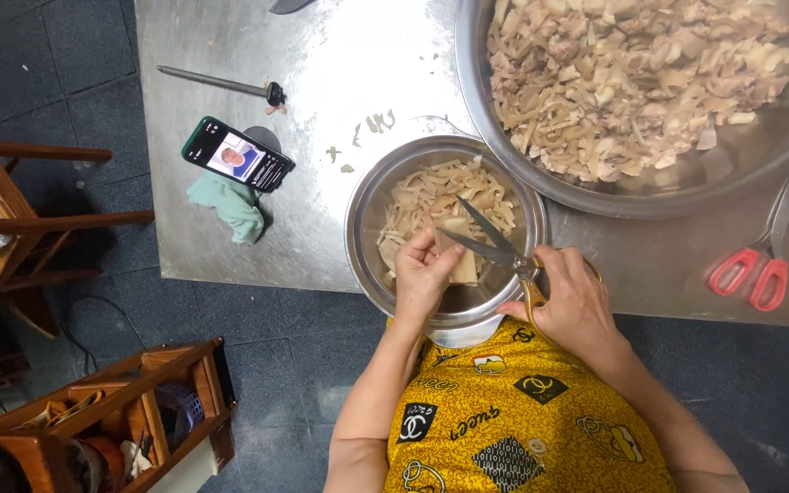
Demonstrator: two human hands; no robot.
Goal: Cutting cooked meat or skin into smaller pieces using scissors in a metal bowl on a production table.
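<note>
Snipping a pale strip over the small round steel bowl (362,239), near edge of the steel tabletop (230,237).

The left hand (422,272) is pinching a flat, cream-coloured strip of food (463,265) in closed fingers above the bowl, while the right hand (573,306) is gripping yellow-handled steel scissors (490,242), blades parted around the strip. It looks like mid-cut; the next move calls for closing the blades clear of the left fingertips, pieces dropping among the cut strips (431,196).

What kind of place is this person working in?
Probably a kitchen or food-prep area, perhaps a small eatery's. A steel table bears a large metal basin heaped with pale cut pieces, and the right hand works scissors over a smaller bowl.
</note>
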